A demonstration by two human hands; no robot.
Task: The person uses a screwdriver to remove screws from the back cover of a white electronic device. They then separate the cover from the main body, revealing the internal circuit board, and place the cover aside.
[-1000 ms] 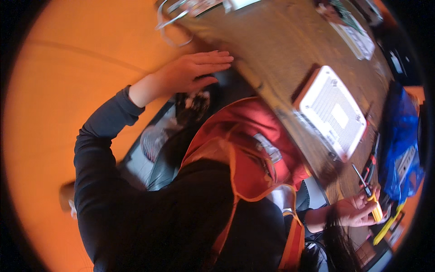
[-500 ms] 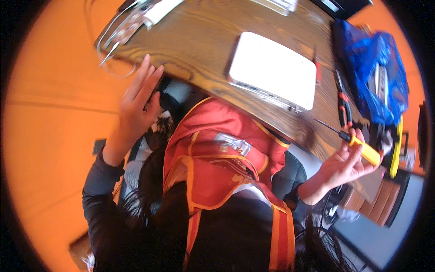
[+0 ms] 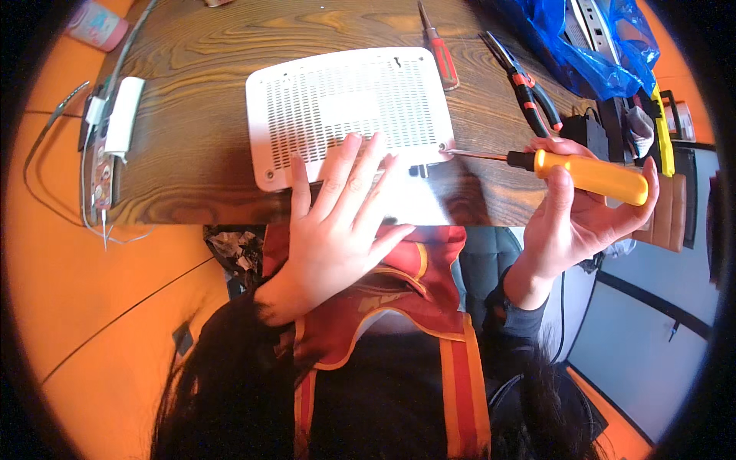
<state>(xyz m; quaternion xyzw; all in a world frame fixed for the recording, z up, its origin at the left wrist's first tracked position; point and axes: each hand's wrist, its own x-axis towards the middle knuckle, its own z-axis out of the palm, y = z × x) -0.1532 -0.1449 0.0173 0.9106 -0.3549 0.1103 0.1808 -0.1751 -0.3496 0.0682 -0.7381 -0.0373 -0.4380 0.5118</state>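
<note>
White box: a white box lies with its slotted face up on the wooden table, near the front edge; a push toward the body could slide it to that edge.
Left hand: the left hand is flat with its fingers spread, over the near side of the slots; how hard it presses, if at all, cannot be told. Too light a touch could let the box turn under a twist.
Right hand: the right hand is closed around the handle of a yellow-handled screwdriver, thumb on the near side.
Screwdriver tip: it points at the corner hole on the box's near right; whether it sits inside is too small to see.
Tilt: the shaft lies low, slanting in from the right, rather than standing upright over the hole. Turned at this slant, it could slip out, chew a screw head or scratch the white shell.
Slip path: the left fingers lie on the same face, so a tip skidding leftward could jab them.
Nearby tools: a red screwdriver lies just beyond the box's far right corner, and black-and-red pliers lie further right; a box shoved that way could knock the red one.
</note>
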